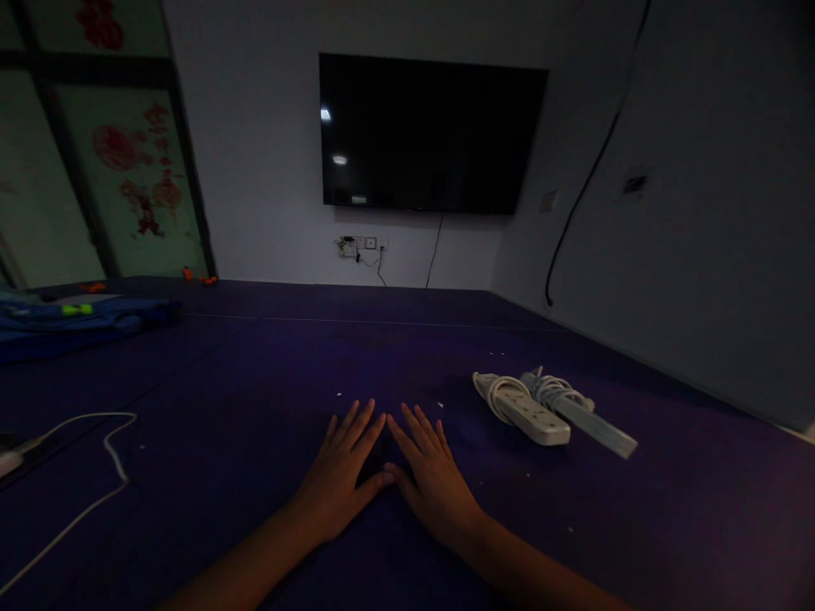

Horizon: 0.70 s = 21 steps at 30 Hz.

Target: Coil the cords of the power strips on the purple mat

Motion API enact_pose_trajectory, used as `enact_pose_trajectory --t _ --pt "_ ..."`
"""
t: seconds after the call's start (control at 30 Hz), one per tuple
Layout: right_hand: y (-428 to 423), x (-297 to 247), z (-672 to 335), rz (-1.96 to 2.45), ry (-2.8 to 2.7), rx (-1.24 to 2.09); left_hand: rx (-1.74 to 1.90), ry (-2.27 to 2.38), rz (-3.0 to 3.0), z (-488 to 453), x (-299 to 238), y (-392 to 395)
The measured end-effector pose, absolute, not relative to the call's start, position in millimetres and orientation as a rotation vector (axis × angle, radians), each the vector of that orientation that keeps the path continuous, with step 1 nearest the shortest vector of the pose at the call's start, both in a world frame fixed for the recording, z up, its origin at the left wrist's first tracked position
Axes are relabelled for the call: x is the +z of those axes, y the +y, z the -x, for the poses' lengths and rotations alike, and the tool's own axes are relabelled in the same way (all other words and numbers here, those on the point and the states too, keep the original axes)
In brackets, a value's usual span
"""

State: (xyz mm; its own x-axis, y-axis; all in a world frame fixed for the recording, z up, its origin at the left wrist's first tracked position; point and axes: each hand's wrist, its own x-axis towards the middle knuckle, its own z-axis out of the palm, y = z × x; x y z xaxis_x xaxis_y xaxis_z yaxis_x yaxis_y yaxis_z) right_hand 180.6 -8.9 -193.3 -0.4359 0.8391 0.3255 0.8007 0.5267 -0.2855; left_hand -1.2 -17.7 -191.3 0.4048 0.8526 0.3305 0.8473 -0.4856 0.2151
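My left hand (pixel 344 471) lies flat on the dark purple surface (pixel 255 390), fingers stretched out and slightly spread. My right hand (pixel 429 471) lies flat beside it, fingers also stretched out. The thumbs and forefingers of both hands meet, and neither hand holds anything. To the right of my right hand lie two white power strips (pixel 538 412) side by side, each with its cord coiled at the far end. They are a short gap away from my fingers.
A white cable (pixel 105 462) snakes across the surface at the left. Blue fabric with a green object (pixel 76 318) lies at the far left. A black wall screen (pixel 426 131) hangs ahead above wall sockets (pixel 360 244). A grey wall runs along the right.
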Motion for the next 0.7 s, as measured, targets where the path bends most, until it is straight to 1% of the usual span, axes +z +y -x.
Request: enact_pose_trajectory --t 0.27,0.7 --pt "-8.2 -193.2 -180.5 1.359 -2.357 0.13 0.657 1.627 -2.607 2.0 -192.4 -16.7" --pt "-7.2 -192.3 -179.1 1.401 -2.356 0.077 0.597 1.7 -2.623 3.2 -197.5 -13.2"
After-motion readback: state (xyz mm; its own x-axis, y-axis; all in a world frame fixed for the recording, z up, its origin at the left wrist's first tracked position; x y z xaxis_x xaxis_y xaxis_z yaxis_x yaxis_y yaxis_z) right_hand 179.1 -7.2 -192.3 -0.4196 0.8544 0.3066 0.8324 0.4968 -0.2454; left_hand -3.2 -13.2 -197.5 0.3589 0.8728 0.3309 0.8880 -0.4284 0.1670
